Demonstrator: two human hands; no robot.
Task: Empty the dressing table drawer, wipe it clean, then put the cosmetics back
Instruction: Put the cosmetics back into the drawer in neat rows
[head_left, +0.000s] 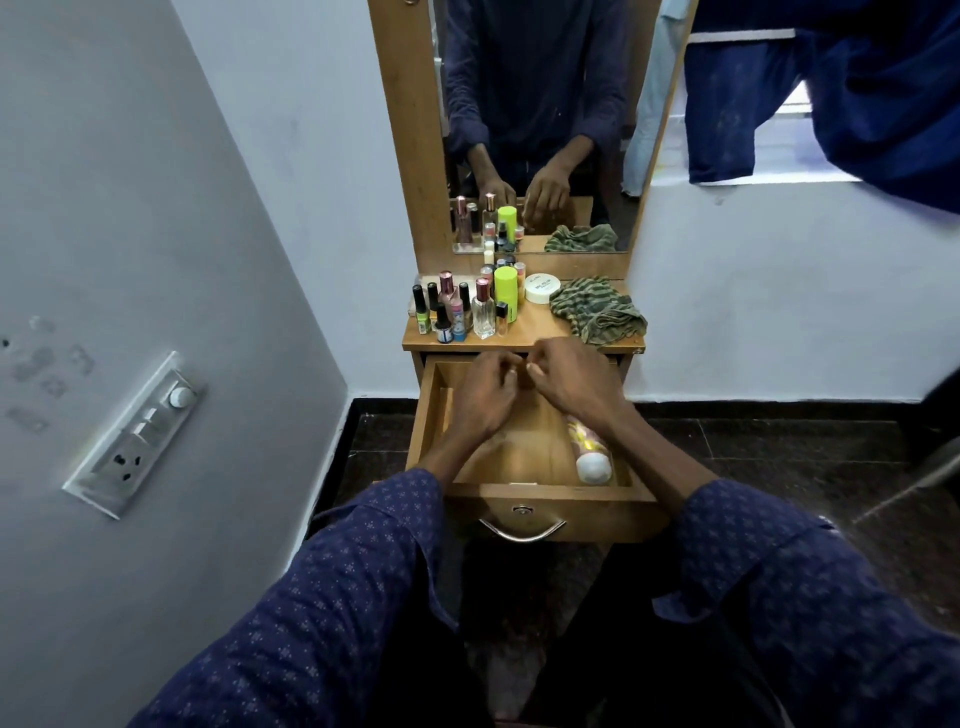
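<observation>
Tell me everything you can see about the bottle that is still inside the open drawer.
The bottle lies on its side on the drawer floor, along the right wall near the front. Its rounded white end points toward the handle side; the body looks pale with yellow and pink print. The right hand's forearm crosses above its far end. Neither hand touches it.

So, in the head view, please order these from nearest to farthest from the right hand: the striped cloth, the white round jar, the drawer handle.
From the right hand:
1. Striped cloth, on the tabletop, just beyond the hand to the right.
2. White round jar, farther back, by the mirror.
3. Drawer handle, on the drawer front, toward the person.
</observation>
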